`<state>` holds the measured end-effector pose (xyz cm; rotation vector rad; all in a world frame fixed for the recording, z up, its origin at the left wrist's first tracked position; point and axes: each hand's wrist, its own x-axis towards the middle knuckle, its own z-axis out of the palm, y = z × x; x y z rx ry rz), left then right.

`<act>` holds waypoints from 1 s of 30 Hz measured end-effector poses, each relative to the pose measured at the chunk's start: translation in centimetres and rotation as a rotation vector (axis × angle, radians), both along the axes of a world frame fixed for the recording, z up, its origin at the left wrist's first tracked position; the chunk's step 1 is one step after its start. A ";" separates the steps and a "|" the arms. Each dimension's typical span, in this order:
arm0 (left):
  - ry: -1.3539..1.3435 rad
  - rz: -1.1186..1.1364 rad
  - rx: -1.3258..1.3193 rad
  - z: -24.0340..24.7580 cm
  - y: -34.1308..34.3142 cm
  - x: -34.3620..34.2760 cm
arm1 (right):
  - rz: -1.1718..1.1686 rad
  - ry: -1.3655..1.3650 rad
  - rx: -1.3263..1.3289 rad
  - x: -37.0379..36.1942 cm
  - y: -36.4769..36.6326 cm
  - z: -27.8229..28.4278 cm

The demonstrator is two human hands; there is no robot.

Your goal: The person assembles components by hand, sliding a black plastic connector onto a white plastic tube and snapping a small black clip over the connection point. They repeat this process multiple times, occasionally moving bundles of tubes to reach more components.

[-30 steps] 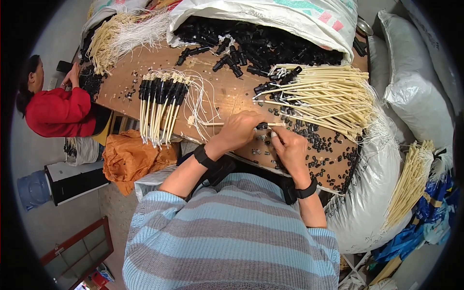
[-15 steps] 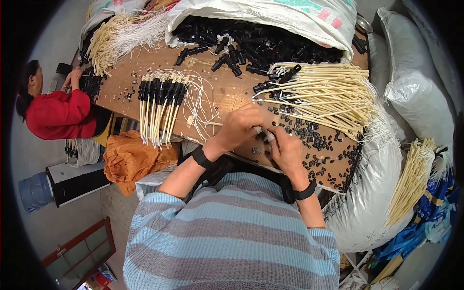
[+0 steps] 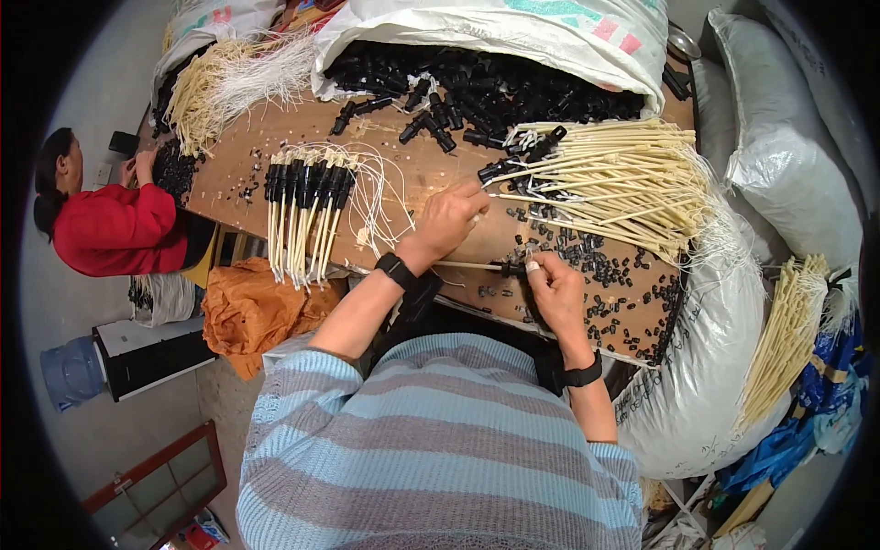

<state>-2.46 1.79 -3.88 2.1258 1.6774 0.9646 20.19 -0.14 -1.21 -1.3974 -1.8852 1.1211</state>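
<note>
My right hand point(image 3: 556, 295) pinches a black plastic connector point(image 3: 511, 269) above the front of the table, a white wrap on one of its fingers. From the connector a thin cream stick point(image 3: 467, 265) runs left, passing below my left hand point(image 3: 449, 220). That left hand is curled, its fingertips at the left ends of a heap of cream sticks point(image 3: 614, 174) with white strings; what its fingers hold, if anything, is hidden. Small black parts point(image 3: 596, 257) lie scattered beside my right hand. Further left, a row of sticks fitted with black connectors point(image 3: 307, 206) lies side by side.
Black connectors point(image 3: 495, 87) spill from a white sack point(image 3: 550, 23) at the back. A person in red point(image 3: 119, 220) works at the table's left end. An orange cloth bag point(image 3: 243, 307) hangs by the front edge; full white sacks point(image 3: 706, 367) stand on the right.
My hands, close together before, have parted. The left has moved up toward the stick heap, and the right slightly right and down. The connector and its stick now show clearly.
</note>
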 end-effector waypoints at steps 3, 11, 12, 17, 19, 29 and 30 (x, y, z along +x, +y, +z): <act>-0.116 0.107 -0.070 0.9 -0.5 -0.4 | -0.021 0.003 -0.034 0.3 0.3 -0.3; 0.037 0.356 -0.232 0.7 -0.2 1.9 | -0.060 0.067 -0.174 -0.3 1.0 -0.2; 0.008 0.324 -0.157 0.1 -0.1 2.0 | -0.058 0.067 -0.172 -0.2 0.9 -0.3; -0.005 0.275 0.024 -0.3 0.4 1.0 | -0.100 0.141 -0.240 0.1 0.9 -0.5; -0.122 0.253 -0.042 -0.1 0.5 0.9 | -0.115 0.154 -0.242 -0.2 0.9 -0.7; -0.259 -0.212 0.043 3.6 -2.7 6.5 | -0.105 0.156 0.001 -1.7 0.8 -1.4; -0.271 -0.175 0.043 3.6 -2.7 6.3 | -0.096 0.097 0.034 -1.6 0.6 -1.0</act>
